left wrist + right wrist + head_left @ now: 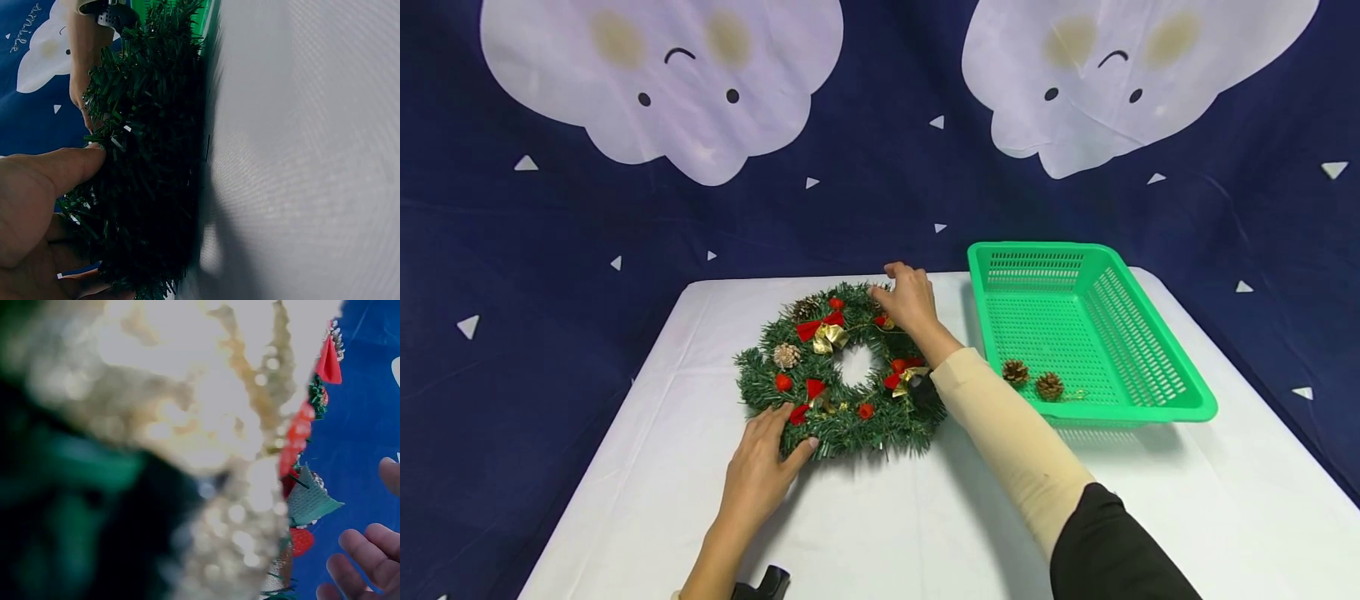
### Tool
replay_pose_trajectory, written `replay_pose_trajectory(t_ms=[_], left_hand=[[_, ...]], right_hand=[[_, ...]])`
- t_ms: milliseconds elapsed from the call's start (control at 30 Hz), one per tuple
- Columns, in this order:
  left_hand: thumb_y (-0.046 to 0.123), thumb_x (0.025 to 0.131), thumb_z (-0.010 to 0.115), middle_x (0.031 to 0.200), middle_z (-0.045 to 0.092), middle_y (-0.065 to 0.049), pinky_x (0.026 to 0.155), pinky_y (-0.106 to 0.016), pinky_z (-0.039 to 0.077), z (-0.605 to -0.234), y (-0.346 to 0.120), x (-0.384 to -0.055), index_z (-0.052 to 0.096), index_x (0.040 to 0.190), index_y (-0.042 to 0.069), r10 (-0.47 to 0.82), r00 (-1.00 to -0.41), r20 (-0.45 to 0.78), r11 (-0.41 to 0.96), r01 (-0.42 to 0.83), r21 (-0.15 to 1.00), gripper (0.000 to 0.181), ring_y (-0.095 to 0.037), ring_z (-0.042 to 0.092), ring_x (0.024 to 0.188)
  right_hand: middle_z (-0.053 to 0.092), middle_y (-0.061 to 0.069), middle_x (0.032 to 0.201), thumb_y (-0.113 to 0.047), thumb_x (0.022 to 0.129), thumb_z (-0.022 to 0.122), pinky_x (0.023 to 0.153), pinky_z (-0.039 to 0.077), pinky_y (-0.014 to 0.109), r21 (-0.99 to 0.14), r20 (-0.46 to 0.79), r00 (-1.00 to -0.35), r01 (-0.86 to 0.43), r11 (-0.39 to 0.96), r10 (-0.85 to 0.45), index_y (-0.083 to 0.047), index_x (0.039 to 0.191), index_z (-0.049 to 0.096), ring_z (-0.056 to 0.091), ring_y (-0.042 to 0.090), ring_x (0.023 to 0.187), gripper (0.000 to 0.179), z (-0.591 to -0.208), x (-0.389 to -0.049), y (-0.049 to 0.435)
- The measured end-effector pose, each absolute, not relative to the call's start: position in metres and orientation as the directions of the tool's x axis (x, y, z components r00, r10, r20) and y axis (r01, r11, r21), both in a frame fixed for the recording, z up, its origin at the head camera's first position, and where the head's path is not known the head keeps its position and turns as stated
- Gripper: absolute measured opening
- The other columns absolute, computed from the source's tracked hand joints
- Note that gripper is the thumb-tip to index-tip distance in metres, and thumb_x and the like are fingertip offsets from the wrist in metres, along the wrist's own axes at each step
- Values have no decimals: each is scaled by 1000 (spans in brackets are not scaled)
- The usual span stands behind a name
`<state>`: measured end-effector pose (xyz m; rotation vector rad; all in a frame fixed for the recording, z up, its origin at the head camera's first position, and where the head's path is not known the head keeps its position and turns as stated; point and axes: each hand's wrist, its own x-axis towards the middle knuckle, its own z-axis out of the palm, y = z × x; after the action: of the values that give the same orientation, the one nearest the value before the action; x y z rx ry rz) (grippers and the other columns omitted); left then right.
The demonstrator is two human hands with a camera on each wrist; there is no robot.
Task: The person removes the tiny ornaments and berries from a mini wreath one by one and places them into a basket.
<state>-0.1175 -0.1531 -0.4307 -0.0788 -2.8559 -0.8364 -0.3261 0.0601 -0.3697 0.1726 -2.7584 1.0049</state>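
Note:
A green tinsel wreath (850, 437) with red bows, gold ribbons, red berries and pine cones lies on the white table. At its near left edge rests my left hand (760, 467), thumb and fingers spread apart and relaxed against the greenery. In the left wrist view the thumb (75, 167) touches the tinsel. Over the wreath's far right side is my right hand (912, 304), fingers loosely bent near the outer edge. The right wrist view shows those fingers (359, 559) apart with nothing between them; a blurred gold ribbon (231, 562) fills much of that view.
A green plastic basket (1195, 408) stands at the right of the table, with two pine cones (1049, 386) in its near left corner. My right forearm passes close to the basket's left side. A dark blue curtain (865, 225) with clouds hangs behind the table (647, 492).

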Motion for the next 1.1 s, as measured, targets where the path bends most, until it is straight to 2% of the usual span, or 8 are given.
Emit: replay_pose_trajectory(t_ms=[400,1100], left_hand=[[40,85,68,141,49,-16,103,-58,39,-432,-153,-117,47,138,7,5,-980,201,844,112,524,66,-36,39,134],[41,86,67,140,50,-15,104,-56,38,-433,-153,-116,47,138,6,9,-976,217,844,124,522,66,-35,40,134]], right_hand=[[56,10,133,-38,86,66,108,35,45,-606,164,-985,-146,782,-57,-10,134,51,44,33,128,57,-378,-330,62],[57,10,133,-37,86,67,110,31,47,-573,138,-988,-140,808,-74,-10,133,52,46,34,124,56,-394,-336,65]])
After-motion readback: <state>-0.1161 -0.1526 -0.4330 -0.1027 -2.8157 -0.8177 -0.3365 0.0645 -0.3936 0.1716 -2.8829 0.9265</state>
